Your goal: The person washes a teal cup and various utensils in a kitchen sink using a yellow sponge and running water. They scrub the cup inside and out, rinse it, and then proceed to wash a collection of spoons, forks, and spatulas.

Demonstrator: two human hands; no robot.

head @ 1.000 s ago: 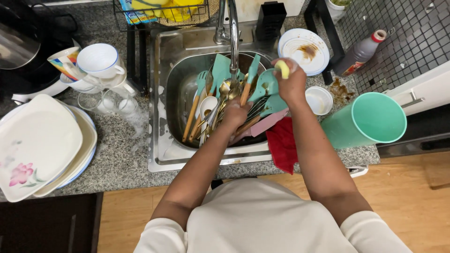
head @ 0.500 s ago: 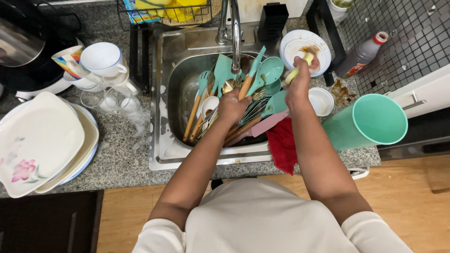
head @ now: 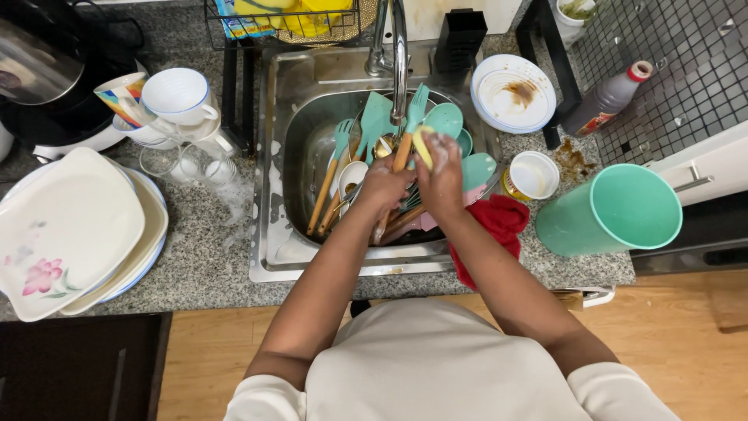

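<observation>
Steel sink, rectangular basin, soap foam smeared along its left rim; all places below taken from it. Basin packed with utensils: teal silicone spatulas and spoons on pale wooden handles, a white ladle, handles fanned toward the front left corner. Over the basin's middle, under the curved chrome tap, both hands meet. Left hand closed around a wooden-handled utensil, fingers wrapped, handle rising out of the fist toward the tap. Right hand, sudsy, grip closed on a yellow sponge pressed against that same utensil just above the left hand. Speckled grey granite worktop surrounds the sink. Left of it: clear glasses upturned, white cups and a striped mug stacked, further left a pile of squarish white plates, top one with a pink flower print. Right of the sink: crumpled red cloth draped over the front edge, small round tin with white inside, teal plastic tumbler lying on its side, mouth open toward the camera, inside bare. Right rear: round white plate smeared brown, dark sauce bottle with red cap. Behind the sink, a black wire rack holding yellow packets.
</observation>
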